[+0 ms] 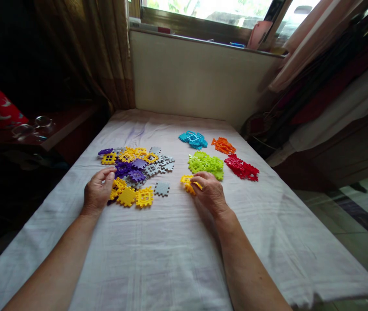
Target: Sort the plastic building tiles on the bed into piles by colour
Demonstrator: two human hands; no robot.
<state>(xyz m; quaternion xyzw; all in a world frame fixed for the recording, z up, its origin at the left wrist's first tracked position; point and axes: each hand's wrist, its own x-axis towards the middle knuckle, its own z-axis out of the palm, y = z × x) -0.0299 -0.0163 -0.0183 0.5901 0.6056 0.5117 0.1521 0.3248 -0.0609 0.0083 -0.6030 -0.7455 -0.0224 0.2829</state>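
My right hand point(210, 192) is closed on a yellow interlocking tile point(188, 183) just above or on the cloth; whether it grips one tile or two is unclear. At the left edge of a mixed pile, my left hand point(98, 192) has its thumb and fingers drawn together, and what they hold, if anything, is hidden. Beside it lie yellow tiles point(126, 197), one with a window pattern point(144, 197). Purple tiles point(137, 175) and grey tiles point(152, 170) make up the pile's middle and right. A single grey tile point(162, 188) lies apart.
Sorted heaps of green point(206, 164), blue point(193, 139), orange point(223, 145) and red tiles point(241, 167) sit on the right. A pale cloth point(158, 259) covers the table. Glasses point(35, 125) rest on a dark side table; hanging clothes point(329, 108) are at right.
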